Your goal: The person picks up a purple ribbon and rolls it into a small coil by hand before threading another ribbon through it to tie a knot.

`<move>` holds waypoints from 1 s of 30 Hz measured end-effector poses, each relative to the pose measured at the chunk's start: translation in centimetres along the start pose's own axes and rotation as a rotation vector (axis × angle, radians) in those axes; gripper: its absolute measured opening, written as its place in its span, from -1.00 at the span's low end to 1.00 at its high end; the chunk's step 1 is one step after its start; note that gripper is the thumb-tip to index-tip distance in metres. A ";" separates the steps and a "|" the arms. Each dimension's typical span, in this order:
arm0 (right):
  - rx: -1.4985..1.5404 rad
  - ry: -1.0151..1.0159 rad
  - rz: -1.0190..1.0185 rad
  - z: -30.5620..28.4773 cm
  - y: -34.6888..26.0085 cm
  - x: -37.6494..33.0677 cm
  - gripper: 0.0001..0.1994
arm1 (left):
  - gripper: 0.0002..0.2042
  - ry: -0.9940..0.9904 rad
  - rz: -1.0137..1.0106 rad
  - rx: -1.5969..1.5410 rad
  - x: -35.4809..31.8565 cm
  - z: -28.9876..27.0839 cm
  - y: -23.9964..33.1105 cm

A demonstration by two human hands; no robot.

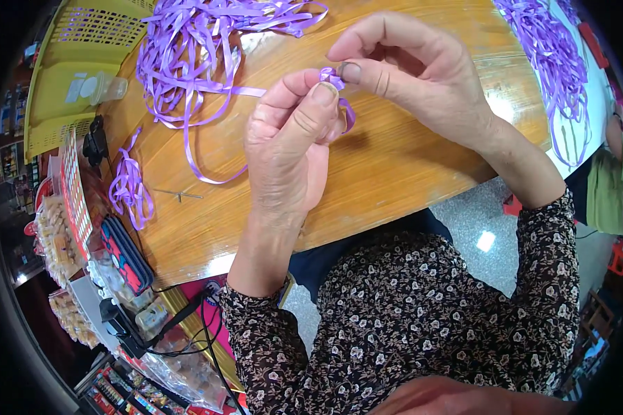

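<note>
Over the wooden table, my left hand [291, 131] is closed, its thumb and forefinger pinching a small folded or knotted part of a purple ribbon [331, 76]. A short loop of the ribbon hangs by its fingertips, and a longer strand trails left behind the hand to a large loose heap of purple ribbon [194, 62]. My right hand [422, 83] meets the folded part from the right, thumb and bent forefinger drawn together at it. What exactly lies between those two fingertips is partly hidden. The other right fingers curl back.
A small ribbon bundle [130, 183] and a thin metal pin-like tool [178, 195] lie left on the table [394, 187]. Beyond stand a yellow basket [55, 124] and a clear plastic cup [107, 88]. Another ribbon pile [547, 55] lies far right. Packages and black cables crowd the lower left.
</note>
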State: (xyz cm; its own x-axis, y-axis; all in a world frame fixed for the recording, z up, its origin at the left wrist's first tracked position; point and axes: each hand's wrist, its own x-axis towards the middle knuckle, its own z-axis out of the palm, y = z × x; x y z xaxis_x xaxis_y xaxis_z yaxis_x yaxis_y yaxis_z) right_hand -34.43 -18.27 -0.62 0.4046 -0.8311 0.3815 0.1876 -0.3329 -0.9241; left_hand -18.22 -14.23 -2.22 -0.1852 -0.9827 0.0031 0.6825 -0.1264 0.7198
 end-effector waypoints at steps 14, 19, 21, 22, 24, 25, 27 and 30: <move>-0.255 -0.152 -0.076 -0.9 -1.0 -0.2 -0.91 | -0.88 0.009 0.055 0.099 -0.4 0.2 0.1; -0.216 -0.148 -0.039 -1.1 -1.6 -0.2 -0.92 | -0.87 0.073 0.051 0.190 -0.5 0.5 0.0; 0.013 -0.087 0.313 -0.9 -3.1 -0.1 -0.92 | -0.87 0.055 0.074 0.220 -0.6 0.4 0.0; 0.008 -0.079 0.311 -1.5 -2.1 0.2 -0.92 | -0.86 0.024 0.097 0.248 -0.5 0.6 0.0; -0.130 -0.305 -0.573 -2.9 1.5 1.1 -0.93 | -0.86 0.008 0.086 0.231 -0.1 0.8 -0.4; -0.126 -0.308 -0.574 -2.4 0.6 0.9 -0.93 | -0.86 0.007 0.087 0.223 -0.2 0.7 -0.2; 0.315 -0.002 0.416 -1.0 -2.0 0.0 -0.94 | -0.85 0.030 0.092 0.234 -0.4 0.5 0.1; 0.281 -0.023 0.413 -1.1 -2.0 0.0 -0.94 | -0.84 0.050 0.086 0.238 -0.4 0.5 0.1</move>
State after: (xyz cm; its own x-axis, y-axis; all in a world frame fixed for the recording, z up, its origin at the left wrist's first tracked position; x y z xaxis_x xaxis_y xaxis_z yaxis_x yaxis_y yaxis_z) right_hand -35.80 -18.07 1.18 0.5150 -0.8571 -0.0116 0.2406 0.1575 -0.9578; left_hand -18.43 -13.75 -1.80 -0.0943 -0.9947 0.0417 0.5074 -0.0120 0.8616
